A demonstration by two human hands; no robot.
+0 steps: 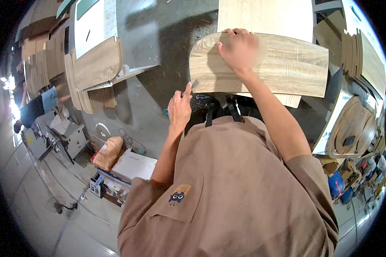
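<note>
Head view, only one. My right hand (242, 50) is at 12 to 1 o'clock, palm down on the wood-grain board (294, 64), thumb out toward 9, fingers at the far edge. Blurred, so can't tell if they hook under. My left hand (180, 108), 11 o'clock, fingers curled round a small tool, looks like a knife (195, 83); blade at the board's 8 o'clock corner, contact unclear. The board lies at 1 o'clock, on paler boards (266, 16), its rounded corner toward 10.

Handling, my guess: stiff, flat, moderately heavy, won't bend. Face looks smooth, so might slide under a light palm. Edges and corners probably chip easiest. Best hold: two hands on the short ends, 9 and 3 o'clock, or a palm pressed mid-face to steady it. Keep fingers off the blade corner.

More boards (98, 66) at 10 o'clock, round wood panels (351, 122) at 3.
</note>
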